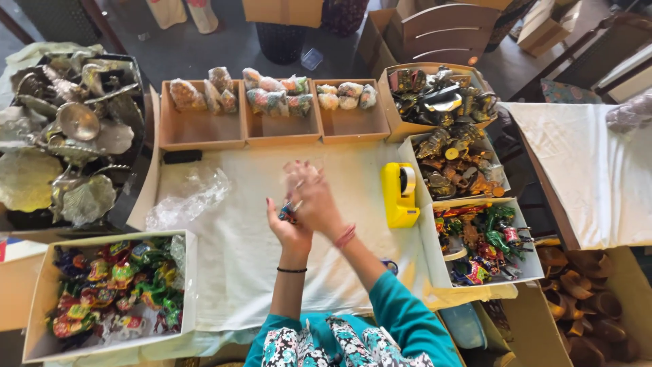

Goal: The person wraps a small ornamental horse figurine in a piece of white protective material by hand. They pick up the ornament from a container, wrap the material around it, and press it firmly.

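Teal sleeves [401, 316] lead up from the bottom edge to both hands, raised together over the white cloth-covered surface [238, 272]. Left of the fingers sits a white box of bright foil-wrapped figurines [112, 285], with a crumpled clear plastic bag [187, 197] lying above it on the cloth. The left hand [288, 228] stands palm up, fingers closed on a small multicoloured trinket [288, 213]. The right hand [314, 197] crosses over it, blurred, fingers part curled and touching the same piece; whether they grip it I cannot tell. The trinket looks light, rigid and probably glossy, so apt to slip; a pinch across its body seems the safest hold. Right of the fingers stand a yellow tape dispenser [399, 194] and boxes of metallic and coloured ornaments [475, 238].
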